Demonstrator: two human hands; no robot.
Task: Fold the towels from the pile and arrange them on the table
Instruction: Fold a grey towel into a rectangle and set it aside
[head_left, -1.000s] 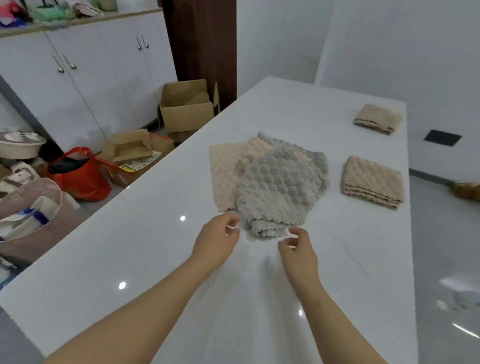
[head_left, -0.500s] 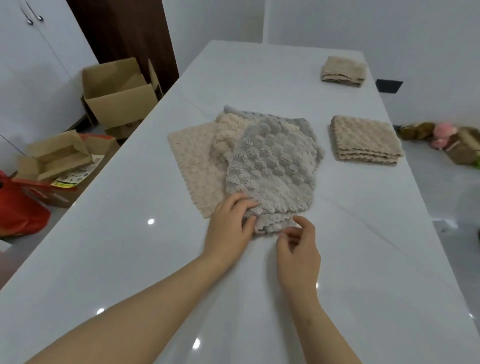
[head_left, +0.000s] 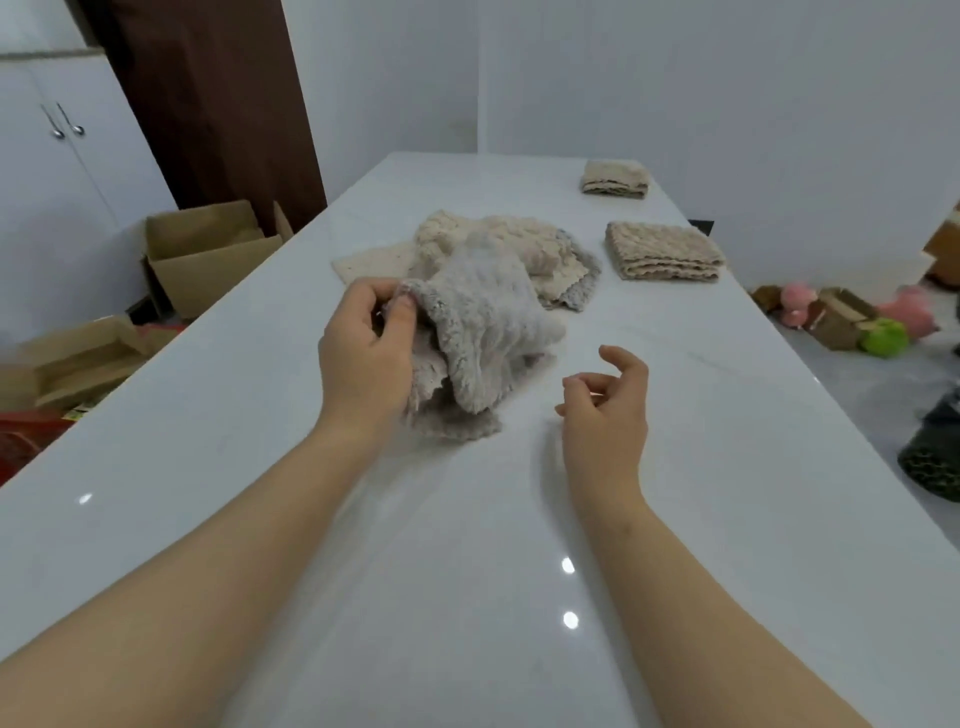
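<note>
The left hand (head_left: 369, 348) pinches one edge of the grey towel (head_left: 483, 322) between thumb and curled fingers. It holds the towel lifted and bunched, with the lower hem trailing on the tabletop (head_left: 467, 571) just below the hand. The right hand (head_left: 605, 410) hangs to the right of the towel and apart from it, fingers loosely curled around nothing.

The main risk is the single grip. Held at one point, the cloth droops in a clump, so if the right hand takes a mid-edge instead of the matching corner, the fold is likely to come out skewed.

Beyond both hands lies the unfolded pile (head_left: 498, 244). The towel is blurred, so it is hard to say whether its far end rests on that pile. If it does, drawing it toward the person could drag a beige towel along or scatter the heap.

The near folded stack (head_left: 662, 252) sits beyond the right hand, and the far folded stack (head_left: 615, 178) lies farther off. A wide shake-out to the right could clip the near one.
</note>
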